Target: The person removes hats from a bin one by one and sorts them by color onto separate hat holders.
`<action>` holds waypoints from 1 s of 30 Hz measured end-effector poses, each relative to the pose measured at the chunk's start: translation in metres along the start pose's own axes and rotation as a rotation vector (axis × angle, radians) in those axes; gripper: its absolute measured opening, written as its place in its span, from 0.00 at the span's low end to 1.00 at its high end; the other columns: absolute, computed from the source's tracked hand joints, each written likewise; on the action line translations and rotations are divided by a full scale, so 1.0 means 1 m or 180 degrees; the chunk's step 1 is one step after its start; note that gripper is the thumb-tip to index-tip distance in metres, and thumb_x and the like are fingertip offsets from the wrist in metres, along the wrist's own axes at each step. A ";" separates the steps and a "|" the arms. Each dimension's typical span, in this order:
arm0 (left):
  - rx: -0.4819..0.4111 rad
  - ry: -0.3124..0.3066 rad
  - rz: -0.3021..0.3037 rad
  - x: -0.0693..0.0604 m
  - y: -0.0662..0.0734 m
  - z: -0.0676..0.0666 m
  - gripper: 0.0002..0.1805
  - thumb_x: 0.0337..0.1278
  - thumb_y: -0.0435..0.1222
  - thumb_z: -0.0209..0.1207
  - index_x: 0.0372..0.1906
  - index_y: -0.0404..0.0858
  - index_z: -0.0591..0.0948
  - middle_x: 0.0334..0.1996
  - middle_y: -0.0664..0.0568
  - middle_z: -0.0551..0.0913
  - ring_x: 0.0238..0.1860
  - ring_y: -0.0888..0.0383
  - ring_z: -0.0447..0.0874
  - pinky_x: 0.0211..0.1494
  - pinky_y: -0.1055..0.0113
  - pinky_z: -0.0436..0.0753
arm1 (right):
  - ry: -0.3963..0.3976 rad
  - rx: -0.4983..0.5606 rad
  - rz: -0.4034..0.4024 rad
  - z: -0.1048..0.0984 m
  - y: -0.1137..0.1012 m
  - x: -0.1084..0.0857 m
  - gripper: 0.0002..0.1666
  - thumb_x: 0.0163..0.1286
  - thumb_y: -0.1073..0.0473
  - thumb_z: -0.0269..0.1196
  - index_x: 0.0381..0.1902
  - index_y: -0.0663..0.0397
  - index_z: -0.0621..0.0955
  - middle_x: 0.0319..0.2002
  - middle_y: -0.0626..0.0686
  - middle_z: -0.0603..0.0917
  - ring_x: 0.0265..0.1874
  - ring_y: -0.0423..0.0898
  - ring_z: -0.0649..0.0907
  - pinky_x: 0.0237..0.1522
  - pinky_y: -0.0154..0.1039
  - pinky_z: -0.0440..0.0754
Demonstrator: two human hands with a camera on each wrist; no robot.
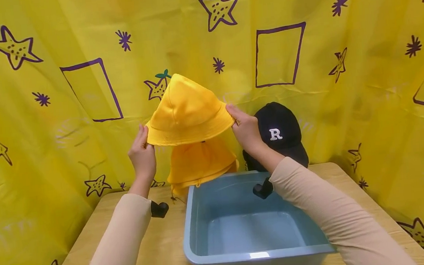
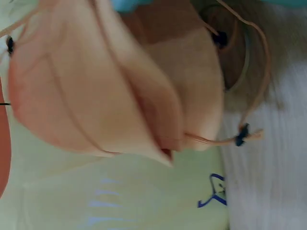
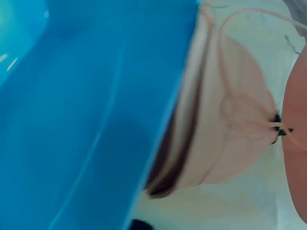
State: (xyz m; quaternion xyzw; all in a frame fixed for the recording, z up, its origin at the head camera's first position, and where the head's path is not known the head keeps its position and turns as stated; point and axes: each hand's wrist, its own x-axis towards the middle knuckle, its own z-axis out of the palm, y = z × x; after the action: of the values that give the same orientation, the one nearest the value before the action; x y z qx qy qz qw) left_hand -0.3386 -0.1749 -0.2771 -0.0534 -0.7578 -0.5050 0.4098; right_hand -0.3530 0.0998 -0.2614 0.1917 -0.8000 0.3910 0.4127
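A yellow bucket hat point(image 1: 187, 109) is held up in the air, crown upward, above the far rim of the tub. My left hand point(image 1: 142, 153) pinches its brim on the left side. On the opposite side, my right hand point(image 1: 247, 129) grips the brim between thumb and fingers. Behind and below it sits more yellow headwear point(image 1: 201, 163) with overlapping brims, pale orange in the left wrist view point(image 2: 86, 96). A thin cord point(image 2: 264, 76) with a dark toggle point(image 2: 242, 135) hangs there. Neither wrist view shows the fingers.
A blue-grey plastic tub point(image 1: 260, 254) stands on the wooden table point(image 1: 160, 238), with nothing visible inside. A black cap point(image 1: 281, 122) with a white letter R sits behind its far right corner. Yellow curtains point(image 1: 179, 21) with drawn stars surround the table.
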 end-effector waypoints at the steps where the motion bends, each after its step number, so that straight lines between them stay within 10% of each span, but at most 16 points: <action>1: 0.0010 -0.0032 -0.0032 -0.002 -0.003 0.000 0.20 0.65 0.32 0.54 0.61 0.37 0.72 0.64 0.48 0.70 0.65 0.57 0.68 0.60 0.65 0.73 | -0.0026 -0.0033 0.0012 0.002 0.002 -0.002 0.20 0.68 0.65 0.58 0.58 0.59 0.76 0.57 0.57 0.77 0.58 0.50 0.77 0.59 0.42 0.74; 15: 0.0019 -0.0418 -0.0625 -0.037 -0.049 0.020 0.20 0.67 0.27 0.49 0.63 0.32 0.69 0.66 0.42 0.66 0.68 0.50 0.63 0.64 0.59 0.70 | -0.0462 -0.0479 0.0231 0.025 0.019 -0.027 0.20 0.68 0.72 0.53 0.58 0.61 0.76 0.57 0.60 0.77 0.58 0.52 0.77 0.58 0.45 0.74; 23: 0.0241 -0.0825 -0.0969 -0.058 -0.066 0.032 0.23 0.65 0.24 0.43 0.64 0.30 0.68 0.66 0.38 0.66 0.69 0.48 0.61 0.69 0.55 0.63 | -0.1086 -0.0659 0.0883 0.034 0.031 -0.040 0.21 0.71 0.69 0.49 0.61 0.58 0.74 0.59 0.60 0.76 0.58 0.55 0.77 0.59 0.46 0.73; 30: 0.0072 -0.0803 -0.1231 -0.068 -0.074 0.031 0.23 0.64 0.27 0.43 0.63 0.33 0.72 0.64 0.39 0.70 0.66 0.44 0.66 0.65 0.52 0.69 | -0.1486 -0.0918 0.0823 0.038 0.042 -0.055 0.14 0.75 0.63 0.47 0.46 0.61 0.79 0.34 0.62 0.81 0.30 0.56 0.80 0.33 0.47 0.80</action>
State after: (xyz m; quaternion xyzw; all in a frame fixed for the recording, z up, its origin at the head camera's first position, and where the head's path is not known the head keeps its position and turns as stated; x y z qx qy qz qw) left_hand -0.3483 -0.1629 -0.3809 0.0348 -0.8048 -0.5549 0.2081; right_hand -0.3666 0.0953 -0.3392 0.1125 -0.9383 0.2680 0.1875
